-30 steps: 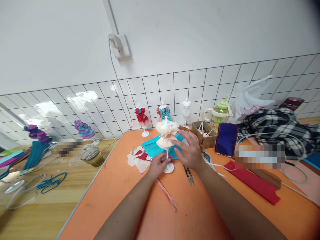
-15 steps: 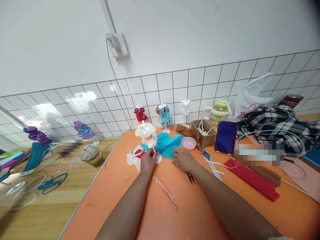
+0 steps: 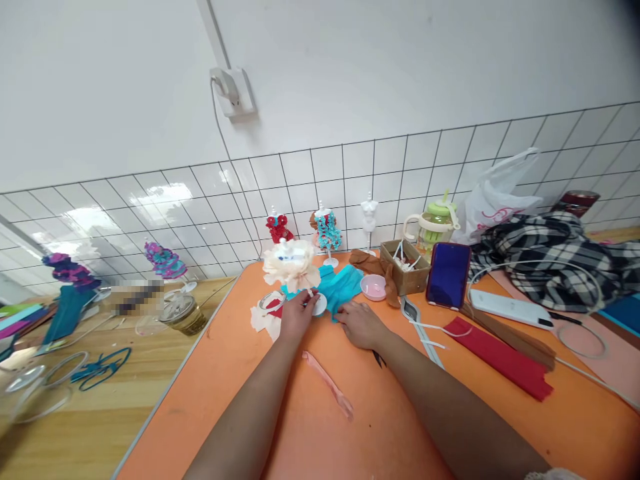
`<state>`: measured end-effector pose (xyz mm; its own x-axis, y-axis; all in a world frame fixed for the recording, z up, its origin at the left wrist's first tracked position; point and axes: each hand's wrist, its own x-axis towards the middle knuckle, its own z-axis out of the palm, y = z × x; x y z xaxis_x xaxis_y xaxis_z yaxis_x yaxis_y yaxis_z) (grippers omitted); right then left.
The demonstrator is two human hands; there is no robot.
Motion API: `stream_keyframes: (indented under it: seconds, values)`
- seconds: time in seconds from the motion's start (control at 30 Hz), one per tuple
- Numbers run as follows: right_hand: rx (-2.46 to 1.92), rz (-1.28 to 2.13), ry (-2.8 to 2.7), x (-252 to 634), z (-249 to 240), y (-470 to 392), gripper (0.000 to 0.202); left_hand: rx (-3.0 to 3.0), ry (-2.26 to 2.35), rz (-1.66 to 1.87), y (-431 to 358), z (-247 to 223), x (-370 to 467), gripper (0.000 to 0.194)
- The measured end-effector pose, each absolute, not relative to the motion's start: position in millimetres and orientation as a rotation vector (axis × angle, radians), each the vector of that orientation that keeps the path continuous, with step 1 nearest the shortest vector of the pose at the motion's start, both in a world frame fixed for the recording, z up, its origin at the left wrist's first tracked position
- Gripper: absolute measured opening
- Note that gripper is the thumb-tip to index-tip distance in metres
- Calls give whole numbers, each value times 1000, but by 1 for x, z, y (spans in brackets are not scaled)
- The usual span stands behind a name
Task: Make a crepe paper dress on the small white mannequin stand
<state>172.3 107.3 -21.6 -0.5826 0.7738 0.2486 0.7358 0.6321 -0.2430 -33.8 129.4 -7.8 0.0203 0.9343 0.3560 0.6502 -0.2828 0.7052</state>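
A miniature dress form (image 3: 291,260) wears a ruffled cream skirt-like dress and leans over, its round white base lifted toward the right. My left hand (image 3: 297,316) is closed around its thin stand, just under the ruffles. A crumpled piece of blue crepe paper (image 3: 343,283) lies behind and to the right of the stand. At its near corner rests my right hand (image 3: 361,324), fingers bent and closed on the edge. Small black scissors (image 3: 379,360) are partly covered by my right wrist. Cream scraps (image 3: 267,323) and a tape roll (image 3: 273,301) lie left of my left hand.
Other dress forms, red (image 3: 279,227), turquoise (image 3: 327,230) and bare white (image 3: 369,217), stand along the wall. Right of them are a pink dish (image 3: 373,287), a box (image 3: 415,279), a phone (image 3: 448,275) and red paper (image 3: 505,363). A pink strip (image 3: 327,385) lies in front.
My left hand has tipped the cream-dressed form toward me, with its base lifting. My right hand has drawn slightly left and nearer, its fingers closing, and the blue paper's corner has shifted with it.
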Motion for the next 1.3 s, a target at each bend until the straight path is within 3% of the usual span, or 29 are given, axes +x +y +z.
stream_keyframes:
  seconds: [0.4,0.7,0.83,1.03,1.3]
  values:
    - [-1114,180,-2292,179,-14,110,30,2119,1773,941,153,-27,-19,23]
    - [-1221,310,-2631,156,12,78,24,2140,1799,891,147,-28,-20,32]
    - [-1350,324,-2744,137,16,52,50,2149,1801,874,144,-28,-23,34]
    - [-1314,351,-2852,136,11,31,19,2164,1857,832,141,-25,-24,25]
    - [-1366,403,-2570,163,7,38,24,2144,1836,902,134,-25,-29,38]
